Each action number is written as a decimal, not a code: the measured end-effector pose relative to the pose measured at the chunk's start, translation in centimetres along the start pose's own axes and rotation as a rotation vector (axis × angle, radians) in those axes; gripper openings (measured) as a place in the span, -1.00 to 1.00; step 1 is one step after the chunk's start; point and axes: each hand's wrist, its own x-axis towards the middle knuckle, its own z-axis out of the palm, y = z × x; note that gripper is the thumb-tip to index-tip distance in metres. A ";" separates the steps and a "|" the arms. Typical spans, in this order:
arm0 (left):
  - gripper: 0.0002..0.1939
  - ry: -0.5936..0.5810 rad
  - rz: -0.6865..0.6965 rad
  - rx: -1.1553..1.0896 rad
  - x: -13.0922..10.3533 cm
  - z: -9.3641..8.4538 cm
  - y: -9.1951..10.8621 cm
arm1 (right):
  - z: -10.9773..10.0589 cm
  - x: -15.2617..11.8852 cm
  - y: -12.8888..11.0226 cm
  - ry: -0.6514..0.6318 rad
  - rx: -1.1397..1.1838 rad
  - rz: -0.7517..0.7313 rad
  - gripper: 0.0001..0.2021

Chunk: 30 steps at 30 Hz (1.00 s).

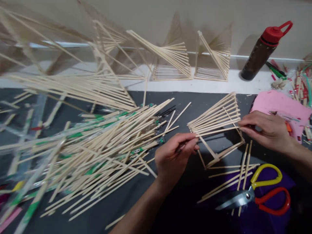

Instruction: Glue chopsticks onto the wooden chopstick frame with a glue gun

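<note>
Between my two hands a thin wooden stick (218, 131) spans the front of a small stick frame (214, 117). My left hand (176, 152) pinches the stick's left end, thumb and fingers together. At its other end, my right hand (264, 130) grips it between thumb and fingertips. The frame has a fan of several parallel sticks above and a stick base (225, 152) below, resting on the dark table. Whether the held stick is fixed to the frame, I cannot tell.
A large heap of loose sticks (117, 146) covers the left. Scissors (248, 195) with yellow and red handles lie front right, near loose sticks. Finished-looking stick frames (175, 61) stand along the wall. A dark bottle (259, 55) and pink sheet (270, 100) sit right.
</note>
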 end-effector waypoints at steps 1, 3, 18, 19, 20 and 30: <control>-0.91 0.009 -0.003 0.016 0.0 -0.1 0.1 | 0.2 -0.1 0.0 0.007 0.007 0.032 -0.87; -0.90 0.017 -0.033 0.044 0.1 -0.2 0.2 | 0.6 -0.4 0.0 0.025 0.033 0.093 -0.88; -0.75 0.027 -0.142 0.113 0.2 -0.5 0.1 | 2.4 -0.4 1.1 0.193 0.230 0.200 -0.92; -0.76 0.041 -0.143 0.119 0.2 -0.5 0.1 | 2.6 -0.4 1.2 0.205 0.245 0.211 -0.92; -0.76 0.055 -0.142 0.124 0.1 -0.5 0.1 | 2.7 -0.4 1.2 0.212 0.266 0.233 -0.93; -0.82 0.109 -0.156 0.154 -0.1 -0.2 0.7 | 3.2 -0.5 1.4 0.174 0.523 0.462 -0.91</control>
